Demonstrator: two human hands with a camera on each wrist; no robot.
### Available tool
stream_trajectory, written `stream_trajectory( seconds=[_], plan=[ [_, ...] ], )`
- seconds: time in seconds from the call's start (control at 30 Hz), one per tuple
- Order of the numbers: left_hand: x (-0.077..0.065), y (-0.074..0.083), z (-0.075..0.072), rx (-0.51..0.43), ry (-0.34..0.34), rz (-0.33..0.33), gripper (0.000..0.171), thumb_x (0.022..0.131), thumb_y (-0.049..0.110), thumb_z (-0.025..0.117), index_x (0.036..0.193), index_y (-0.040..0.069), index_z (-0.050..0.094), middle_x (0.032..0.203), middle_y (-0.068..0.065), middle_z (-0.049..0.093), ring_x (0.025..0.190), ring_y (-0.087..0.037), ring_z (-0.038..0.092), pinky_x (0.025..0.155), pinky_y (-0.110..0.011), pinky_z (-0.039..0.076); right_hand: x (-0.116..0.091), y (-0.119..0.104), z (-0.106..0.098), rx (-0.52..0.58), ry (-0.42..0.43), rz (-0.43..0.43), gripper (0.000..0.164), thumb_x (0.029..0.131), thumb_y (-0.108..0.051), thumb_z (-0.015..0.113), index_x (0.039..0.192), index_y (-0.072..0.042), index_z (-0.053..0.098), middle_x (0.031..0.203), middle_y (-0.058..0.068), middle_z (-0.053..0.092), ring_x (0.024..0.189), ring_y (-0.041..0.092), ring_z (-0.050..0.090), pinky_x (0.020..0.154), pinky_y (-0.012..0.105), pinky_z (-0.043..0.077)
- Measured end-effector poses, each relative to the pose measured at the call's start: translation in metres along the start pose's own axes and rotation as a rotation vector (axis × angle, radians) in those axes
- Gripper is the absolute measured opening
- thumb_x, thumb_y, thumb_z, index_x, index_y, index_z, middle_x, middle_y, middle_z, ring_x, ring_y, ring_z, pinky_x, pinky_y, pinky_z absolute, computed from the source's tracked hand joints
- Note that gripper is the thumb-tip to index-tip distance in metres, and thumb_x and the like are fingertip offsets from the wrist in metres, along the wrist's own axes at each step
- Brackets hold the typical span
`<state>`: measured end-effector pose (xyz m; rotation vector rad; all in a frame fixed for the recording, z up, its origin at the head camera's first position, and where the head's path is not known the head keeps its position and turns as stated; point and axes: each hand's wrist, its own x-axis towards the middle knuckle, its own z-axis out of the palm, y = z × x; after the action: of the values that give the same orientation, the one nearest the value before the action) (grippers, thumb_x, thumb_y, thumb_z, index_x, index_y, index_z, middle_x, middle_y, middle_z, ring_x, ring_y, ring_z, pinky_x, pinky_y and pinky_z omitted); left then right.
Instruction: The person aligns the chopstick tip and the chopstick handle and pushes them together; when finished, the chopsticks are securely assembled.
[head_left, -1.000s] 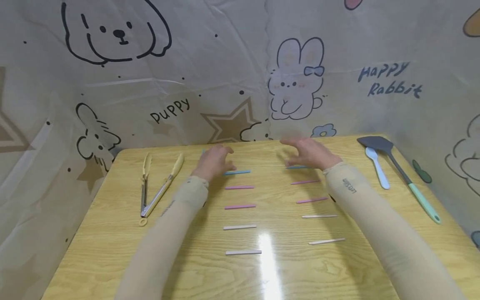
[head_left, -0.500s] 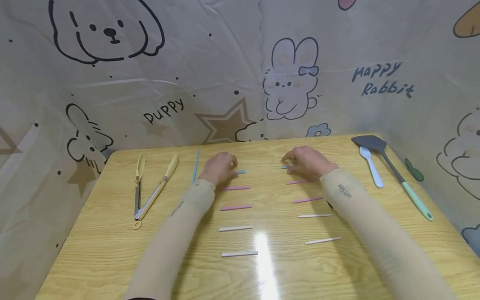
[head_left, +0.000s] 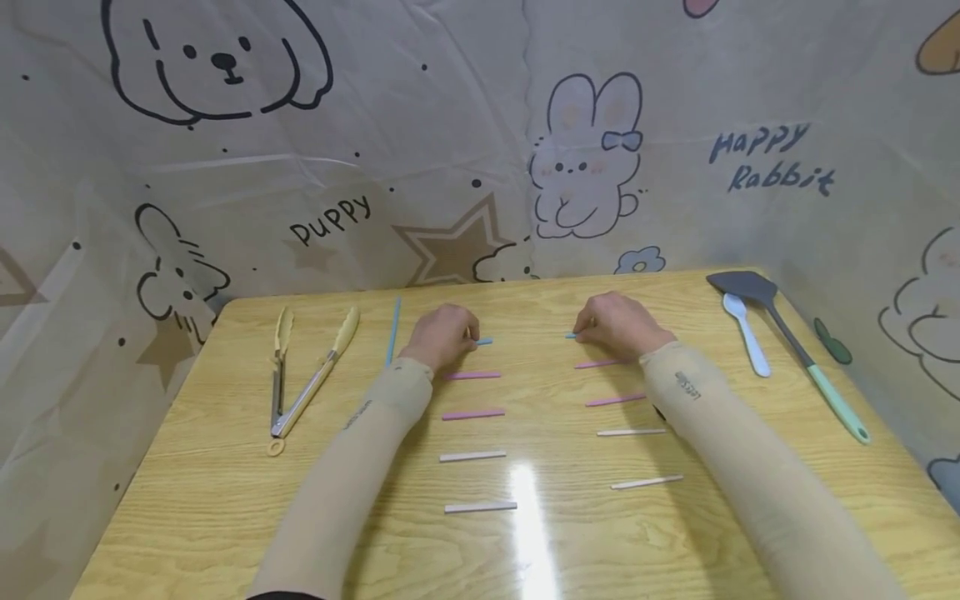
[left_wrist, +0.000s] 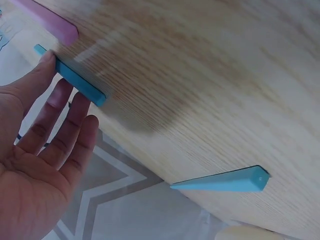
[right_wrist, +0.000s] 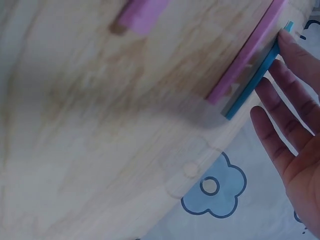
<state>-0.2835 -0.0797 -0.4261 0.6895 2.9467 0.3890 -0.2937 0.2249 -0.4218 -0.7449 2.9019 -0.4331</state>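
At the far side of the table, my left hand [head_left: 442, 335] pinches a slim blue stick [left_wrist: 82, 86] between thumb and fingers; its right end shows past the fingertips in the head view. My right hand [head_left: 620, 323] likewise pinches a second blue stick [right_wrist: 251, 86], thumb on one side and fingers on the other. Both sticks are close to the tabletop. Left of the left hand lies another blue stick [head_left: 393, 329], pointing away, its near end hidden by the sleeve. Pink sticks [head_left: 474, 376] lie nearer in the left column, and more pink sticks [head_left: 615, 401] in the right one.
White sticks lie nearest in both columns, one white stick [head_left: 480, 507] left and one white stick [head_left: 647, 482] right. Spread tongs [head_left: 303, 383] rest at the left. A light-blue spoon [head_left: 747, 336] and a spatula [head_left: 806, 354] lie right. A printed cloth [head_left: 450, 100] hangs behind.
Both hands have come down from over the table and now pinch the blue sticks. The left hand has shifted right, uncovering the blue stick beside it. The head view has turned slightly.
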Motion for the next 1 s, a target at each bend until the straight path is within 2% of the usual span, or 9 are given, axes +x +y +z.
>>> stream_trajectory(
  seconds=[0.23, 0.4, 0.6, 0.8, 1.0],
  plan=[
    [0.002, 0.004, 0.001, 0.072, 0.001, 0.006, 0.004, 0.090, 0.015, 0.074, 0.093, 0.012, 0.076, 0.099, 0.000, 0.067, 0.092, -0.016, 0.062, 0.079, -0.033, 0.055, 0.001, 0.001, -0.001, -0.007, 0.018, -0.016, 0.008, 0.086, -0.015, 0.079, 0.093, -0.015, 0.078, 0.100, 0.002, 0.073, 0.095, 0.021, 0.066, 0.087, 0.043, 0.053],
    [0.001, 0.005, 0.001, 0.139, -0.006, 0.022, 0.004, 0.092, 0.013, 0.072, 0.089, 0.010, 0.072, 0.093, -0.001, 0.065, 0.087, -0.016, 0.062, 0.076, -0.033, 0.056, 0.002, 0.002, 0.003, -0.055, 0.023, -0.048, 0.002, 0.088, -0.017, 0.076, 0.090, -0.016, 0.077, 0.094, -0.001, 0.072, 0.089, 0.019, 0.066, 0.083, 0.042, 0.054],
    [-0.001, 0.000, -0.001, 0.142, -0.015, 0.029, 0.005, 0.092, 0.013, 0.071, 0.096, 0.009, 0.071, 0.097, -0.002, 0.065, 0.091, -0.018, 0.063, 0.079, -0.034, 0.056, 0.001, 0.001, 0.004, -0.103, 0.044, -0.075, 0.003, 0.091, -0.015, 0.073, 0.089, -0.014, 0.075, 0.090, 0.000, 0.070, 0.084, 0.020, 0.065, 0.079, 0.042, 0.055],
    [-0.005, -0.007, -0.003, 0.177, -0.001, 0.029, 0.008, 0.095, 0.013, 0.069, 0.100, 0.008, 0.069, 0.098, -0.005, 0.066, 0.090, -0.019, 0.064, 0.076, -0.034, 0.056, 0.000, -0.004, 0.001, -0.102, 0.031, -0.090, 0.005, 0.093, -0.014, 0.070, 0.089, -0.012, 0.072, 0.086, 0.000, 0.068, 0.079, 0.018, 0.062, 0.075, 0.040, 0.055],
    [-0.007, -0.008, -0.010, 0.162, 0.024, 0.046, 0.011, 0.095, 0.006, 0.064, 0.104, 0.006, 0.069, 0.099, -0.007, 0.065, 0.090, -0.021, 0.064, 0.077, -0.036, 0.056, 0.002, -0.009, -0.005, -0.107, 0.013, -0.066, 0.005, 0.094, -0.010, 0.066, 0.094, -0.011, 0.072, 0.088, 0.000, 0.069, 0.080, 0.018, 0.063, 0.075, 0.038, 0.055]
  ],
)
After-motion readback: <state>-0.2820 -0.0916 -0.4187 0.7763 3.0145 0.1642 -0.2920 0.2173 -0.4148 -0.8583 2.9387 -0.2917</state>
